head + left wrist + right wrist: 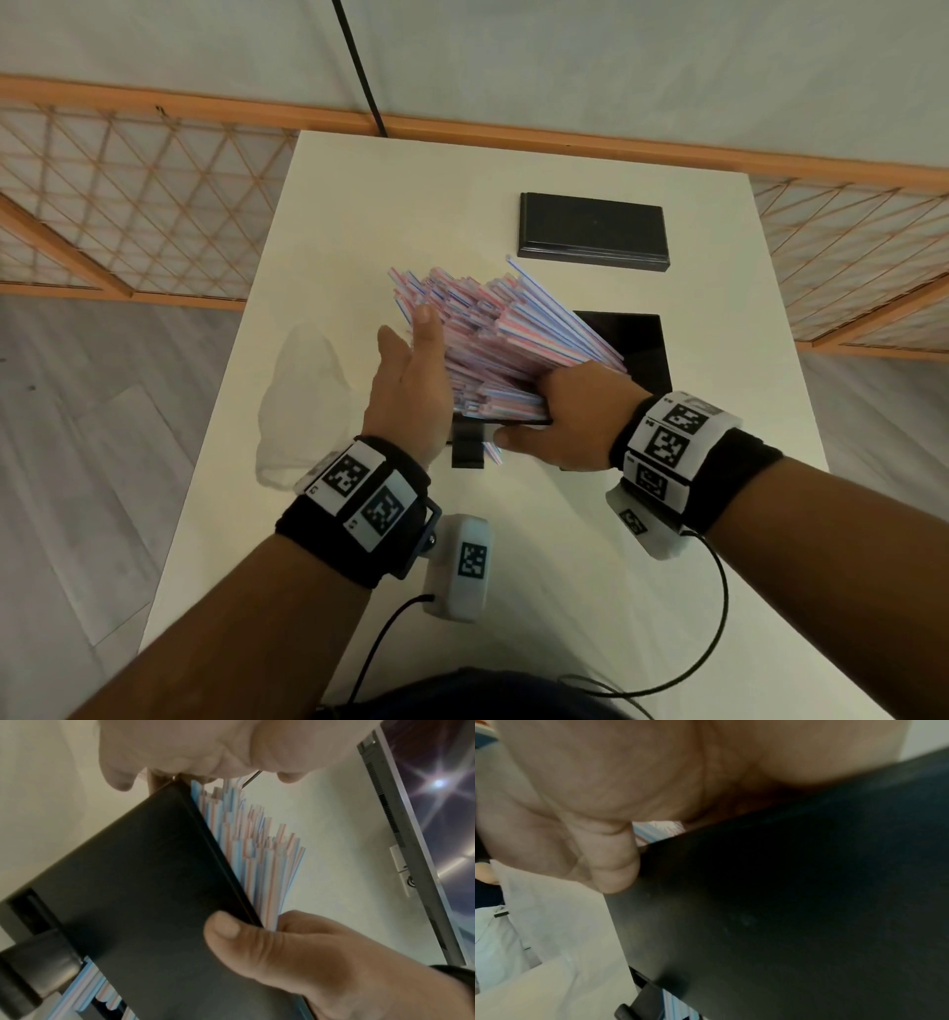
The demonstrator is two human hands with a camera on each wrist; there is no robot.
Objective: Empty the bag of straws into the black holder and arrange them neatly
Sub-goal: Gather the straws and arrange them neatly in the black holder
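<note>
The black holder (639,349) stands on the white table, packed with red, blue and white striped straws (477,329) that fan up and to the far left. My left hand (411,354) lies flat against the left side of the bundle, fingers straight. My right hand (554,411) grips the holder's near wall, thumb on the outside face and fingers over the straws inside. The left wrist view has the holder (128,882), the uneven straw tips (259,852) and the right thumb (228,929). In the right wrist view the thumb (614,862) presses on the holder (782,912).
A flat black lid (593,231) lies at the back of the table (667,539). The empty clear plastic bag (303,406) lies crumpled at the left edge. A small black knob (467,449) juts from the holder's front. A wooden lattice fence runs behind.
</note>
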